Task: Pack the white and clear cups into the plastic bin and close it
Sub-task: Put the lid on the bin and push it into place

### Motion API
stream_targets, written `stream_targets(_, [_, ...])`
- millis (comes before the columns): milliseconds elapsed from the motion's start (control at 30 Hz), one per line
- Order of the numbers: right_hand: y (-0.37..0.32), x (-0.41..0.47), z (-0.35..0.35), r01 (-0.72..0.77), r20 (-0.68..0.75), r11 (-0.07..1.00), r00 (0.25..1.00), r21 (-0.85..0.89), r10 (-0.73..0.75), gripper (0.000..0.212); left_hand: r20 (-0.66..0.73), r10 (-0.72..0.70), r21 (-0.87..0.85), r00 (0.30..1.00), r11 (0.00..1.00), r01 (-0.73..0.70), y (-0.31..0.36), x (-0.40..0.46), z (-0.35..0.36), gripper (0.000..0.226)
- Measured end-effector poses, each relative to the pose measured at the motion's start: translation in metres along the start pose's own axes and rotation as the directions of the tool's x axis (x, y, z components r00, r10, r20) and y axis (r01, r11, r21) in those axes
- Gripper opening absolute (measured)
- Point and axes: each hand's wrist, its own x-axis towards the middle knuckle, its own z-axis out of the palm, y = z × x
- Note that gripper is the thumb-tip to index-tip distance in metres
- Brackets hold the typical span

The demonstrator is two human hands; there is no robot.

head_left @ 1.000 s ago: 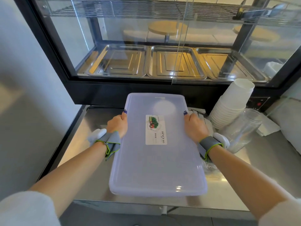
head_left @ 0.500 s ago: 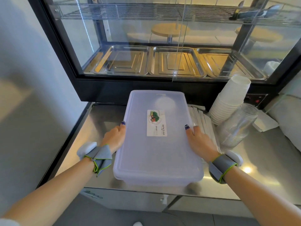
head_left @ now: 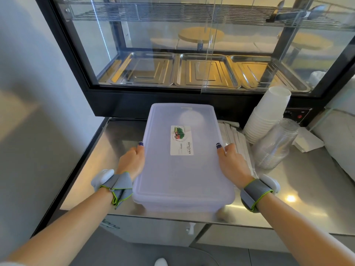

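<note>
A translucent plastic bin (head_left: 182, 175) with its lid on and a paper label on top rests on the steel counter (head_left: 119, 139), its near end at the counter's front edge. My left hand (head_left: 132, 162) grips the bin's left side, and my right hand (head_left: 232, 164) grips its right side. To the right, a tall stack of white cups (head_left: 267, 116) leans against the display case. A stack of clear cups (head_left: 276, 144) lies tilted in front of it.
A glass display case (head_left: 192, 54) with three steel trays stands behind the counter. White paper-wrapped sticks (head_left: 234, 135) lie just right of the bin. White napkins (head_left: 307, 141) and a white bag (head_left: 338, 146) sit at the far right. A wall is at the left.
The bin has come down from a raised, tilted hold onto the counter. Both hands slid back along its sides toward me and stayed on it.
</note>
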Motion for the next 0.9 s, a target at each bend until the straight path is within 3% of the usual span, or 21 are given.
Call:
stream_targets(167, [0.012, -0.02, -0.001, -0.013, 0.038, 0.998, 0.999, -0.069, 0.016, 0.04, 0.037, 0.002, 0.001, 0.999, 1.0, -0.002, -0.018, -0.007, -0.001, 0.057])
stream_targets(300, [0.014, -0.034, 0.004, -0.005, -0.022, 0.979, 1.0, -0.204, 0.001, 0.037, 0.112, 0.026, 0.029, 0.993, 0.999, -0.03, -0.027, -0.016, 0.002, 0.052])
stream_targets(500, [0.01, -0.037, 0.009, 0.02, -0.068, 0.967, 0.997, -0.255, -0.038, 0.035, 0.019, 0.099, 0.078, 0.995, 0.992, -0.101, -0.022, -0.025, 0.005, 0.048])
stream_targets(700, [0.011, -0.036, 0.009, 0.039, -0.079, 0.963, 0.995, -0.267, -0.062, 0.036, 0.012, 0.115, 0.074, 0.993, 0.991, -0.115, -0.019, -0.026, 0.004, 0.049])
stream_targets(833, [0.015, -0.033, 0.009, 0.106, -0.047, 0.882, 0.988, -0.46, -0.144, 0.041, 0.014, 0.112, 0.091, 0.994, 0.989, -0.113, -0.02, -0.026, 0.003, 0.053])
stream_targets(900, [0.015, -0.032, 0.008, 0.095, -0.025, 0.877, 0.992, -0.472, -0.121, 0.04, 0.03, 0.105, 0.112, 0.994, 0.988, -0.108, -0.018, -0.027, 0.001, 0.057])
